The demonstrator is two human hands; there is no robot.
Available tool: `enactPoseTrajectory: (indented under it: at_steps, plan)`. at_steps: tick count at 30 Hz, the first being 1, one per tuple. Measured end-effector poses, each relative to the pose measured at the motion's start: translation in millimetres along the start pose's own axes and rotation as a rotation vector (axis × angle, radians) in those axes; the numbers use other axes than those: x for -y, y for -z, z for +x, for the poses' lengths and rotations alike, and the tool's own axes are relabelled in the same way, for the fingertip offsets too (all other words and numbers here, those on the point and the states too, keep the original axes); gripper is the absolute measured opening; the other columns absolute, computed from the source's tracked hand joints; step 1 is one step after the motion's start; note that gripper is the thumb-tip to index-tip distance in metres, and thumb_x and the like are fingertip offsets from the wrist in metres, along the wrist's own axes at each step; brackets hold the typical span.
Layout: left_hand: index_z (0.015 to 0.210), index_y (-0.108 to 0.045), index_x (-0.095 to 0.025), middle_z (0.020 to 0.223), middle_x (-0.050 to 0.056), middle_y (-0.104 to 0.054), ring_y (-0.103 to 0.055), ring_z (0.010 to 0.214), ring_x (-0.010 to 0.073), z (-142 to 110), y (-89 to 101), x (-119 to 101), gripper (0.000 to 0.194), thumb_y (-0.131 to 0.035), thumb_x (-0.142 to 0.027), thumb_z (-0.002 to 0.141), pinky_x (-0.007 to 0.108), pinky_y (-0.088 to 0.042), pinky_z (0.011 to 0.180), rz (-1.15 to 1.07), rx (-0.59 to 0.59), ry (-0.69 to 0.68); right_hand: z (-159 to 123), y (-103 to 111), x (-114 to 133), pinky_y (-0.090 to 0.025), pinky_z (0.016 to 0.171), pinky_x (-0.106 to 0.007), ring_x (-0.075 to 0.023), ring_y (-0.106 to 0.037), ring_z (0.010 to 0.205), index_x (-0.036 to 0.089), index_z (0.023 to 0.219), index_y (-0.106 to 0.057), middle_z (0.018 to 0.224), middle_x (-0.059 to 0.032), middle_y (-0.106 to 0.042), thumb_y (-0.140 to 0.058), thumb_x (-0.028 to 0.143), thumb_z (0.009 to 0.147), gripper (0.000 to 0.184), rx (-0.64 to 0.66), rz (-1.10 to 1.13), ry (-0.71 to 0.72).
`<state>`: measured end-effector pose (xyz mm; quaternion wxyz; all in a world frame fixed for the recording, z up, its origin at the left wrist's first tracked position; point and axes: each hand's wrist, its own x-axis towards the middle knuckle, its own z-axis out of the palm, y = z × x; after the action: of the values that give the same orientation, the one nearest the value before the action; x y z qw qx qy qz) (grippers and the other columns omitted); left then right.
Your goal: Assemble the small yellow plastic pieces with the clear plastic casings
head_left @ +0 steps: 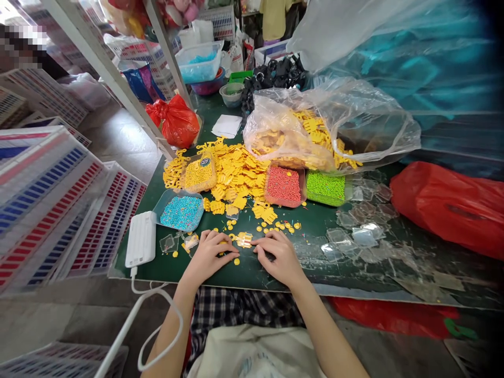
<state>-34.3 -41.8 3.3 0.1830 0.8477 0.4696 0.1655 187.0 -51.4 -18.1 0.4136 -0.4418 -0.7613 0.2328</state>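
My lap was nearest, with checked cloth [244, 302] and my pale shirt [255, 357] below the edge of the green table [236, 275]. A white cable [119, 337] looped over my left forearm and ran up to a white power bank [140, 239] at the table's left edge.

Just past that edge, my left hand [212, 253] lay low over the table, its fingers bent and its thumb reaching inward. My right hand [279, 254] mirrored it, fingers curled. The small yellow piece [244, 240], with pale and reddish bars across it, lay between my two hands, my right fingertips at its right end and my left ones near its other end. I cannot tell whether either hand was gripping it.

Yellow discs [291, 227] were scattered around and just beyond my hands. To my far right lay clear squares [368, 236], loosely overlapping, with a big red bag [444, 199] beyond them.

Farther in stood four bead tubs: the blue tub [159, 208] beside the power bank, the yellow tub [214, 173] behind it, then the red tub [303, 186] and the green tub [348, 191] side by side. A heap of yellow parts [240, 170] spread between the yellow and red tubs. Behind the red and green ones, a clear bag [271, 113] lay open with more yellow parts inside. Beyond were a knotted red bag [181, 123], white paper [227, 126] and a pile of black parts [279, 73].
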Motion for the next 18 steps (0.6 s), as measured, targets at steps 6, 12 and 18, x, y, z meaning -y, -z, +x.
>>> enactPoseTrajectory:
  at_steps: [6, 12, 18]
  plan:
    - [0.079, -0.069, -0.026, 0.087, 0.001, -0.063, -0.055, 0.085, 0.0194, 8, 6.7, -10, 0.024, -0.055, -0.04, 0.093, 0.038, -0.039, 0.087, 0.007, 0.085, -0.02, 2, 1, 3, -0.044, 0.073, -0.037, -0.019, -0.054, 0.076, 0.023, 0.074, -0.066, 0.085, -0.0005, -0.074, -0.05, 0.016, 0.089, 0.023, -0.042, 0.012, -0.004]
    - [0.083, -0.065, -0.024, 0.092, 0.002, -0.062, -0.056, 0.091, 0.0219, 57, 25.7, -33, 0.022, -0.052, -0.039, 0.094, 0.038, -0.041, 0.086, -0.029, 0.039, -0.123, -1, 14, 9, -0.045, 0.073, -0.035, -0.0183, -0.056, 0.078, 0.023, 0.074, -0.064, 0.083, -0.0002, -0.073, -0.047, 0.015, 0.09, 0.025, -0.159, 0.084, 0.003]
    - [0.091, -0.062, -0.019, 0.099, 0.006, -0.061, -0.053, 0.095, 0.0215, 143, 36.8, -52, 0.023, -0.048, -0.036, 0.096, 0.037, -0.04, 0.086, 0.087, -0.162, -0.222, -32, 44, 5, -0.044, 0.075, -0.037, -0.0188, -0.056, 0.08, 0.023, 0.077, -0.064, 0.086, -0.0008, -0.073, -0.047, 0.014, 0.091, 0.023, -0.278, -0.03, -0.058]
